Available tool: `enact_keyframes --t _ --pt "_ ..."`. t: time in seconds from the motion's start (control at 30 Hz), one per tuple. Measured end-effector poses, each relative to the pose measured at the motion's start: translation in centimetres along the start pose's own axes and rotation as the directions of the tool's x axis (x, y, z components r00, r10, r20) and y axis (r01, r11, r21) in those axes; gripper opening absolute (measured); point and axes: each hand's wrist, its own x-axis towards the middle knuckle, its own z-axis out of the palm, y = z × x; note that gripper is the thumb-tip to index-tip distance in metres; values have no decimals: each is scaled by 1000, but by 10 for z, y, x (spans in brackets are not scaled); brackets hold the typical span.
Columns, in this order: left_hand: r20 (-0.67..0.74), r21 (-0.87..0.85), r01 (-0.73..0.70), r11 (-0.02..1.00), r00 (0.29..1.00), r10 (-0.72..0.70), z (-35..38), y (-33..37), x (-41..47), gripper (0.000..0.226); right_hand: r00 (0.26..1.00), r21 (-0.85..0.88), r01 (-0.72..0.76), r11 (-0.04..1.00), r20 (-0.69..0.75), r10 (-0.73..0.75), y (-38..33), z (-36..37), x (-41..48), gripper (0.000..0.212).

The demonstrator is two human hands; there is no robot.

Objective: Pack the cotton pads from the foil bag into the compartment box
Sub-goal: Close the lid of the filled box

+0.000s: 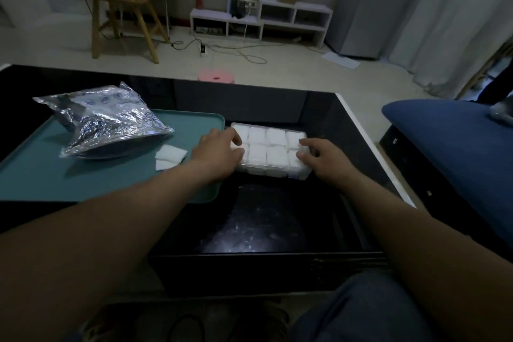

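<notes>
A clear compartment box (pixel 270 172) stands on the black table, its cells filled with white cotton pads (pixel 274 147). My left hand (pixel 215 151) rests on the box's left end, fingers bent over the pads. At the right end, my right hand (pixel 322 159) touches the box with curled fingertips. The crinkled silver foil bag (pixel 111 119) lies on a teal tray (pixel 83 183) to the left. Two loose cotton pads (pixel 169 155) lie on the tray between the bag and my left hand.
The black glossy table (pixel 263 219) has a white right edge. A blue cushioned seat (pixel 455 153) stands close on the right. Beyond the table lie a pink round object (pixel 216 76), floor cables, a wooden chair (pixel 122 3) and a low white shelf.
</notes>
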Motion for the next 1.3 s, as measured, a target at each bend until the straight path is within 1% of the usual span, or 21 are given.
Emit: enact_keyframes --t 0.07,0.13,0.2,0.23,0.3,0.37,0.43,0.53,0.6,0.67,0.77,0.83,0.9,0.97,1.0,1.03,1.1,1.17,1.27,1.3 --pt "-42 -17 -23 1000 999 23 6 -5 -5 24 998 -49 55 997 -32 -56 5 3 0 46" --pt "-112 -13 -49 999 993 47 11 -6 -11 25 996 -74 81 994 -40 -84 6 4 1 41" --pt "-194 90 -125 988 971 141 17 -3 -16 24 992 -162 99 982 -60 -111 4 3 2 34" --pt "-203 156 -170 973 959 199 19 -1 -19 25 991 -217 102 971 -61 -118 0 3 0 35" --pt "-157 283 -219 934 950 271 23 7 -23 34 993 -328 102 939 -19 -114 -10 5 -11 47" --pt "-102 382 -202 902 961 258 25 15 -24 48 995 -466 97 879 42 -88 -20 11 -22 60" --pt "-70 420 -162 893 975 210 29 22 -24 60 996 -558 91 825 59 -70 -27 19 -27 69" --pt "-99 417 -93 904 984 147 39 32 -23 61 1000 -536 2 845 -7 -6 -39 36 -25 66" --pt "-129 401 -45 915 986 105 46 37 -25 61 999 -533 -45 845 -34 32 -45 46 -23 69" --pt "-141 379 5 926 989 53 50 43 -26 62 996 -495 -92 864 -64 70 -50 55 -21 72" --pt "-117 372 36 928 993 9 47 51 -26 60 993 -430 -120 895 -52 108 -54 60 -18 72" --pt "-68 414 -19 910 996 52 41 49 -25 56 997 -431 -60 900 24 78 -47 48 -14 66" --pt "2 444 -142 885 988 158 32 34 -23 49 990 -430 50 901 138 11 -36 26 -12 61" --pt "71 426 -292 856 954 290 19 13 -15 36 973 -415 120 902 230 -23 -26 4 -13 64" --pt "87 402 -350 846 935 345 13 4 -11 28 969 -403 130 906 244 -30 -22 -3 -14 65" --pt "96 384 -388 838 919 382 8 -2 -5 22 971 -387 135 912 235 -44 -18 -6 -13 65" --pt "103 392 -429 814 900 424 4 -8 7 20 977 -356 142 924 201 -73 -15 -6 -7 62" --pt "90 412 -437 800 893 441 7 -8 23 19 979 -347 152 926 182 -92 -14 -5 7 59" --pt "75 437 -427 792 894 441 13 -7 54 14 985 -342 122 932 157 -72 -11 -6 35 56" --pt "76 425 -415 805 902 425 14 -7 64 12 987 -328 110 938 149 -63 -10 -7 45 55"
